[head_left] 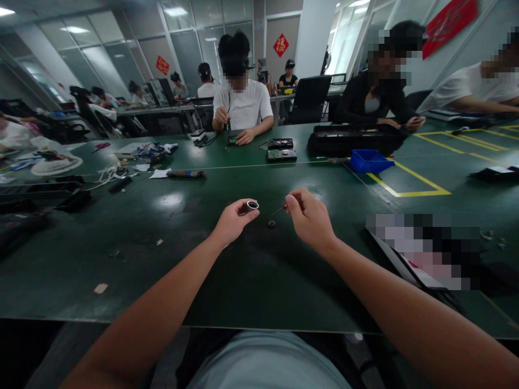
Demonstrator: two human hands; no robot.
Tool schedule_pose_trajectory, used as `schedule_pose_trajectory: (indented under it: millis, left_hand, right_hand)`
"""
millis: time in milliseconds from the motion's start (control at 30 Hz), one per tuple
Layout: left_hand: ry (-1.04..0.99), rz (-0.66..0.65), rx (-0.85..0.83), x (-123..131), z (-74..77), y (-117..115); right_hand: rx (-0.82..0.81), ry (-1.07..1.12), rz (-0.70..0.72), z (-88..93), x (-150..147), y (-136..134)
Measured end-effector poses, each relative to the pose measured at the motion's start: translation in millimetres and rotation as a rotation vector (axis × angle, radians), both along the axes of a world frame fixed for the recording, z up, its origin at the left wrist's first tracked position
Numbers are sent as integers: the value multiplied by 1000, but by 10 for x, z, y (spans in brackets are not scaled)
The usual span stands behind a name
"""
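Note:
My left hand (234,222) is closed around a short dark cylinder (252,206) with a pale ring at its open end, which faces up and toward me. Between the fingers of my right hand (310,219) is a small screwdriver (285,207) with a red part near the shaft. Its thin shaft points left and down toward the cylinder, without touching it. Just below the tip, a small dark round piece (271,223) lies on the green table (259,286). My fingers hide most of the cylinder's side and the screwdriver's handle.
Ahead, a co-worker in a white shirt (247,105) handles a small part. Circuit-board parts (281,155), a blue bin (371,161) and a long black case (357,140) stand beyond my hands. A pen-like tool (186,174) lies left; a pixelated flat item (421,254) lies right.

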State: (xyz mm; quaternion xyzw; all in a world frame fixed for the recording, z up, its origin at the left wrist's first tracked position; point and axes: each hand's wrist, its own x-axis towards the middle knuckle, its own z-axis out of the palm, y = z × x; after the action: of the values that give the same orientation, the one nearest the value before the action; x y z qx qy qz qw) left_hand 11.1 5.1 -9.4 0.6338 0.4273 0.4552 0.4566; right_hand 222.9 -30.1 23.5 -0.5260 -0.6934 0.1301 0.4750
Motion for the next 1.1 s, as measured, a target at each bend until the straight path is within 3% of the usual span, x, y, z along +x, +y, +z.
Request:
schedule_pose_trajectory:
  millis: [133,233,367,500,600,833,1100]
  left_hand:
    - [-313,-16,-199,33,51,-16]
    - [-321,-30,-234,40,80,-36]
    - [45,-106,-182,55,151,-88]
    - [504,-190,-12,106,235,-128]
    - [706,-238,99,159,231,-83]
    - [919,-230,245,301,128,153]
    - [998,-296,248,393,72,179]
  right_hand:
    - [0,8,-10,8,-3,-3]
    - [18,-4,-27,15,6,-2]
    - [69,-41,-49,20,17,-1]
    - [124,-84,-46,23,20,-6]
    - [129,-77,-48,32,25,-13]
    - [116,-76,-43,64,46,-17]
    - [123,-52,-49,66,41,-22]
